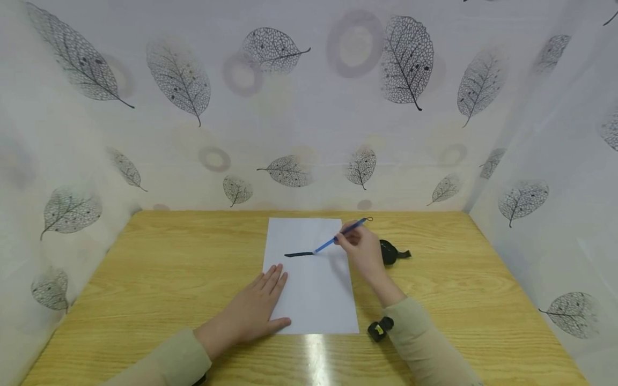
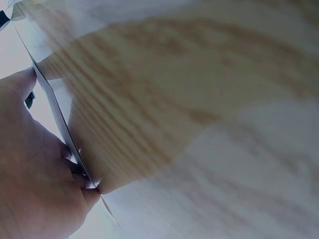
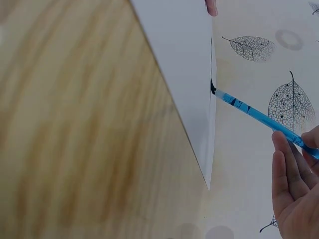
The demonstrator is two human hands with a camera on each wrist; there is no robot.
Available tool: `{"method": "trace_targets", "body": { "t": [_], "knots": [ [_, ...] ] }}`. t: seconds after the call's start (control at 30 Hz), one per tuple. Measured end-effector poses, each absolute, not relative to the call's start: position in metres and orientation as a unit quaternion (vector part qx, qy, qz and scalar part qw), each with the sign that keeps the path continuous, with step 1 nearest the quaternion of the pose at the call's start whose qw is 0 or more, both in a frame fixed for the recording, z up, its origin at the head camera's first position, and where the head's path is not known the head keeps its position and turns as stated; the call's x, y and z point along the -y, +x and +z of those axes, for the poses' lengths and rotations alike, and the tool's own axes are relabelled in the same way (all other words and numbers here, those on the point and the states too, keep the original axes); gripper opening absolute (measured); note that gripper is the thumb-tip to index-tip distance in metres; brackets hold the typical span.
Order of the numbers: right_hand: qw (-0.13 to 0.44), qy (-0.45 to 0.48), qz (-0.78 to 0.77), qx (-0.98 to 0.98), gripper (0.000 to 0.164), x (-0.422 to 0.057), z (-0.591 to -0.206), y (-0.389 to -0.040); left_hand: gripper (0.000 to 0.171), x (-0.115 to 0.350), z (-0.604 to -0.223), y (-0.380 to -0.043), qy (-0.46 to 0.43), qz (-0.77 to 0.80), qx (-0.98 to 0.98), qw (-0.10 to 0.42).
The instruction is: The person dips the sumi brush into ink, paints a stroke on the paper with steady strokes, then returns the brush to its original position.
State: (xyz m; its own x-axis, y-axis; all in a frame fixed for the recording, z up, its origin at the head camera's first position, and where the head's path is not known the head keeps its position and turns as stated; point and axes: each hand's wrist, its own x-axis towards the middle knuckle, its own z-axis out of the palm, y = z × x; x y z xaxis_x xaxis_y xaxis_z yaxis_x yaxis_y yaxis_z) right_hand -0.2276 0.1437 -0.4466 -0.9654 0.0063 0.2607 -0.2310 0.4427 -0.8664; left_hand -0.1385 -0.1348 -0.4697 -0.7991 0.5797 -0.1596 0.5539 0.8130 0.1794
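A sheet of white paper point(image 1: 318, 295) lies on the wooden table, marked with one thick black, nearly level stroke point(image 1: 298, 254). My right hand point(image 1: 362, 251) pinches a blue writing brush point(image 1: 338, 236) with a small loop at its top end. The brush slants, and its dark tip point(image 3: 213, 89) meets the right end of the stroke. My left hand point(image 1: 258, 305) lies flat over the paper's left edge, fingers straight and thumb apart. In the left wrist view, the left hand point(image 2: 45, 164) shows along the paper's edge.
A round black object point(image 1: 388, 252) with a short tab sits just right of my right hand, partly hidden by it. A small black camera point(image 1: 380, 328) is at the right sleeve. A leaf-patterned curtain point(image 1: 309, 123) closes off the table's back and both sides.
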Motion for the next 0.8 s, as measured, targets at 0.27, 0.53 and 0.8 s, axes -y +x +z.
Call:
{"method": "trace_targets", "body": {
  "t": [0.27, 0.53, 0.8],
  "knots": [
    [0.109, 0.062, 0.514, 0.848, 0.013, -0.149, -0.446, -0.227, 0.097, 0.135, -0.469, -0.138, 0.298, 0.065, -0.947, 0.106],
    [0.118, 0.063, 0.511, 0.849, 0.014, -0.155, -0.443, -0.226, 0.098, 0.135, -0.469, -0.138, 0.297, 0.068, -0.946, 0.11],
    [0.123, 0.061, 0.51, 0.849, 0.015, -0.161, -0.445, -0.227, 0.098, 0.135, -0.47, -0.138, 0.299, 0.065, -0.946, 0.106]
  ]
}}
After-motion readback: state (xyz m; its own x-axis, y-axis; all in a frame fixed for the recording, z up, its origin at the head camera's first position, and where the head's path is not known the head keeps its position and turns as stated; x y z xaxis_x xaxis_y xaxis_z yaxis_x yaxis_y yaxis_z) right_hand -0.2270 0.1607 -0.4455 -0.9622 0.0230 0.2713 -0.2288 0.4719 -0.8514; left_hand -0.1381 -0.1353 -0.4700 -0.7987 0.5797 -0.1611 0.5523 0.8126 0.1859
